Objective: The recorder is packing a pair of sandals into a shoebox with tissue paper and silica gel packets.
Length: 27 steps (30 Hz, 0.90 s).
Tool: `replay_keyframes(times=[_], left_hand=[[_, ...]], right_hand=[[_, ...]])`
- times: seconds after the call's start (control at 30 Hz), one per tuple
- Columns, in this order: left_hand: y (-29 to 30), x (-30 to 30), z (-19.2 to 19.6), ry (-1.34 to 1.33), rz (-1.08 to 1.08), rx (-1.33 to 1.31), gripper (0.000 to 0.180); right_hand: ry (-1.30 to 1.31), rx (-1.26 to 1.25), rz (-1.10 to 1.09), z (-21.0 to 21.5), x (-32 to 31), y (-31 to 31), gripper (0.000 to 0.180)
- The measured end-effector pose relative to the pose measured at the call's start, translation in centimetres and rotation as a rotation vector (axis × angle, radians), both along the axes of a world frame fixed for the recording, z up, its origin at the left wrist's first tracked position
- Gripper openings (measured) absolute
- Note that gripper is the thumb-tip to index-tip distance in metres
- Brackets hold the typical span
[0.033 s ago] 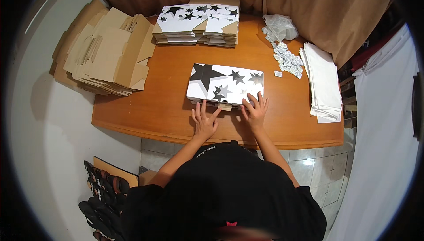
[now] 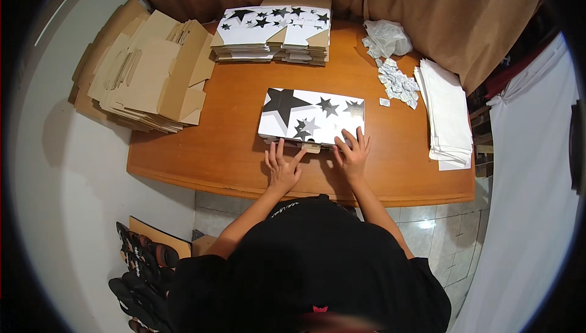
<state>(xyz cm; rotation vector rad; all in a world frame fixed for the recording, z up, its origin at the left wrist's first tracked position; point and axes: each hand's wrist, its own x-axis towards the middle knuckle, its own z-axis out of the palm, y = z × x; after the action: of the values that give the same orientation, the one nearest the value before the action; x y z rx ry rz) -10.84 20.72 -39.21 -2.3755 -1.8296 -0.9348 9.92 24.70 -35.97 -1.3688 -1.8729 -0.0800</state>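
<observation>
A cardboard box (image 2: 312, 113), white with black and grey stars, lies with its lid down on the wooden table in front of me. From its front edge a small brown tab (image 2: 311, 148) sticks out toward me. My left hand (image 2: 284, 169) is at the front left side, fingers spread, index fingertip by the tab. At the front right corner, my right hand (image 2: 353, 155) rests its spread fingertips on the lid's edge, its thumb lower against the front side. Neither hand is wrapped around the box. The box's inside is hidden.
Behind the box stands a stack of flattened star-print boxes (image 2: 268, 34). Brown cardboard pieces (image 2: 143, 70) are piled at left. Small white packets (image 2: 398, 83) lie by a clear plastic bag (image 2: 390, 39); white folded sheets (image 2: 445, 110) lie at right. Sandals (image 2: 140, 266) stand lower left.
</observation>
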Motion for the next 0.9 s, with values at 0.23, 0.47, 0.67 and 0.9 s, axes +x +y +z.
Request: replay_keyframes(times=[0.23,0.47,0.67,0.9], left_hand=[[1.6,-0.2,1.0,0.041,-0.091,0.034,0.038],[2.5,-0.6,2.7,-0.073,-0.117,0.104,0.025],[4.2,-1.1,3.4,-0.211,-0.179,0.146,0.021],[4.2,-1.1,3.1,-0.273,-0.208,0.153,0.015]], right_hand=[[-0.039,-0.063,-0.050,0.4,-1.2,-0.8,0.021],[-0.092,0.104,0.154,0.5,-3.0,-0.3,0.027],[-0.133,0.145,0.225,0.1,-3.1,1.5,0.031],[-0.145,0.198,0.241,0.1,-3.3,1.6,0.039]])
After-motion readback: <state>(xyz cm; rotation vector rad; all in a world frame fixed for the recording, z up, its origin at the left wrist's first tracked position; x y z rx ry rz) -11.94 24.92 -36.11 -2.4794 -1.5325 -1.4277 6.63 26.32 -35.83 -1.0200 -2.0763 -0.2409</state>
